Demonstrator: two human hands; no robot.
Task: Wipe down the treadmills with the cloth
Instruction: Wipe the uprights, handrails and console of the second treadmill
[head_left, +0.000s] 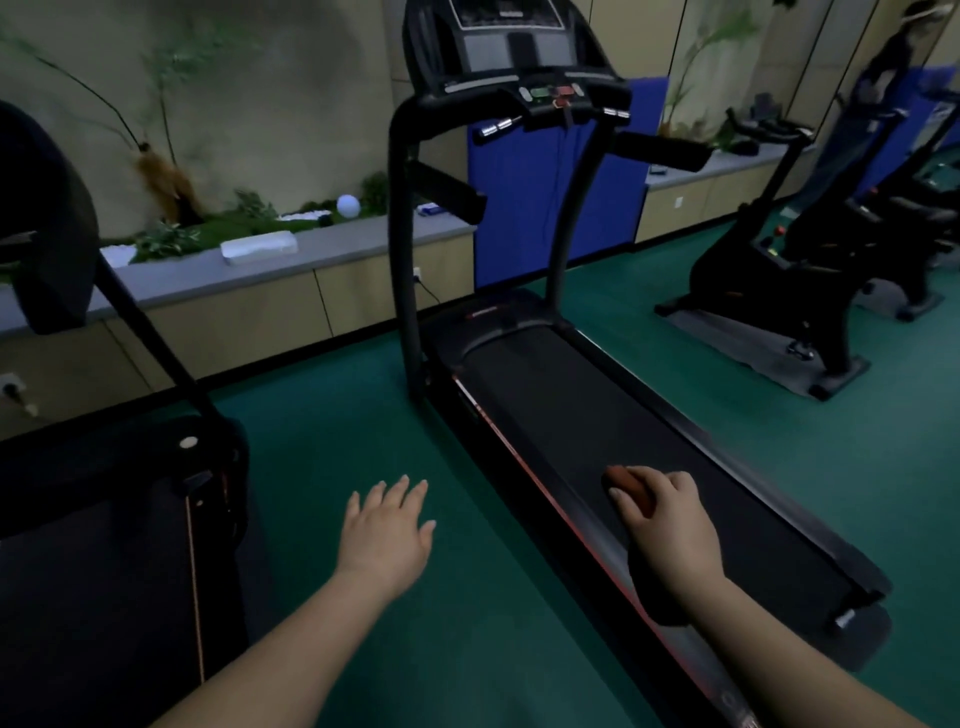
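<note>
A black treadmill (582, 415) runs from the middle of the view toward the lower right, with its console (511, 52) at the top. My right hand (670, 519) is closed around a small reddish-brown cloth (623, 480) over the left part of the belt, near the left side rail. My left hand (387, 535) hovers with fingers spread above the green floor, between this treadmill and a second black treadmill (104, 519) at the left edge. It holds nothing.
A low counter (291, 260) with plants, a white ball and a white box runs along the back wall. A blue panel (519, 208) stands behind the console. Exercise bikes (800, 270) stand at the right, and a person (872, 104) is in the far right corner.
</note>
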